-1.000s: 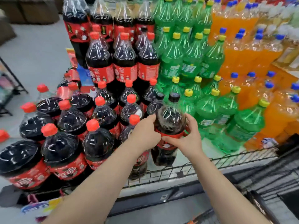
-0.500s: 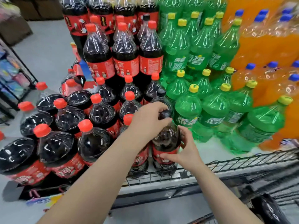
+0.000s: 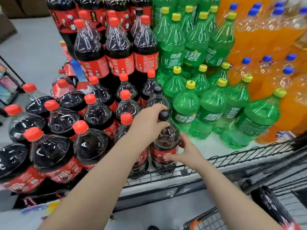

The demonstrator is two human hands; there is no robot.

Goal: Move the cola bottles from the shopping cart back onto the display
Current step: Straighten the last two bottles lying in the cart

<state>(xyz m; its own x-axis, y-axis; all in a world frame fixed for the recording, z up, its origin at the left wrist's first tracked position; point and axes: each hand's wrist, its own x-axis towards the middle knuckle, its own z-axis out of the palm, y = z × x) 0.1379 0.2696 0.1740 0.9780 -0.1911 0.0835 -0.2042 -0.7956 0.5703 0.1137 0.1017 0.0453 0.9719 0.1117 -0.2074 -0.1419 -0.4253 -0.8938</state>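
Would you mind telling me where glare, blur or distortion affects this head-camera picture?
Head view: white glare streaks cross the cola bottles, which the wide lens splays leftward, and the green bottles; the orange bottles at upper right are blurred.

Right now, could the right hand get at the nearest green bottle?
Probably yes: the right hand holds the cola bottle just beside the green bottle, with only bare shelf between.

Open lane on the right only: a bare strip of display shelf between the near wire rail and far green bottles; tightly packed red-capped cola bottles wall the left, orange bottles close the far right.
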